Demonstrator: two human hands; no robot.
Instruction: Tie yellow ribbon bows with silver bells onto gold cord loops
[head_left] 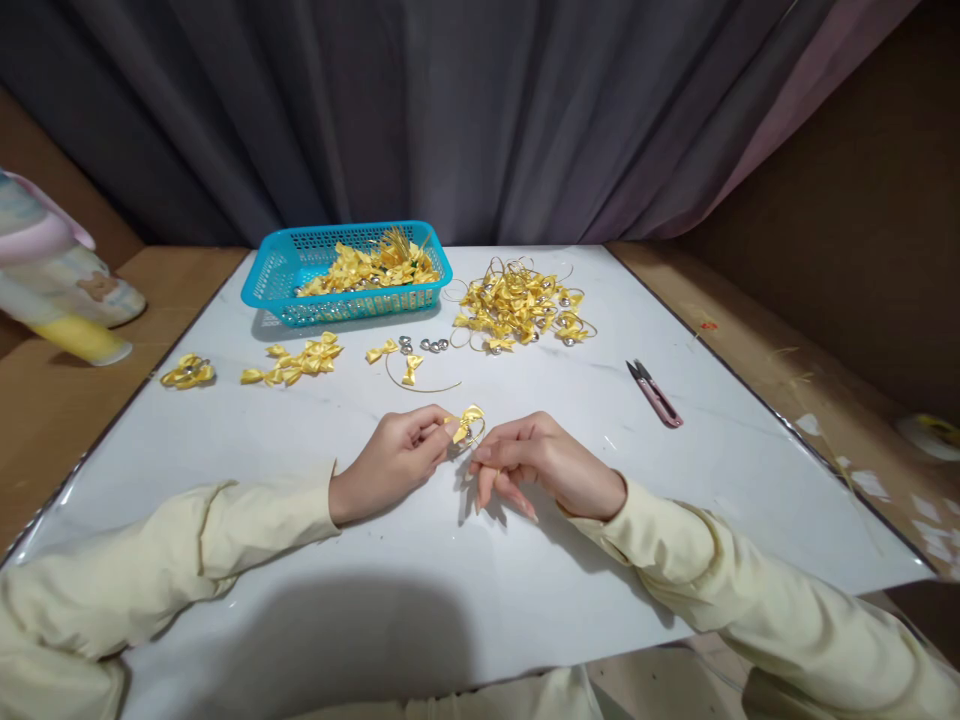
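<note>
My left hand (401, 455) pinches a yellow satin bow (471, 418) between thumb and forefinger, above the front middle of the white table. A thin gold cord (482, 432) curves out of this bow in a small loop. The thumb and forefinger of my right hand (536, 458) are pinched together at the cord's lower end, with the other fingers hanging loosely below. Just beyond my hands lie two loose bows (412, 370), a curved length of gold cord (427, 389) and several silver heart-shaped beads (433, 345).
A blue basket (345, 310) holding yellow bows stands at the back. To its right is a heap of corded bows (521, 305). Loose bows (296, 362) and a small bundle (189, 372) lie left. Thread snips (655, 393) rest right; a bottle (67, 270) is far left.
</note>
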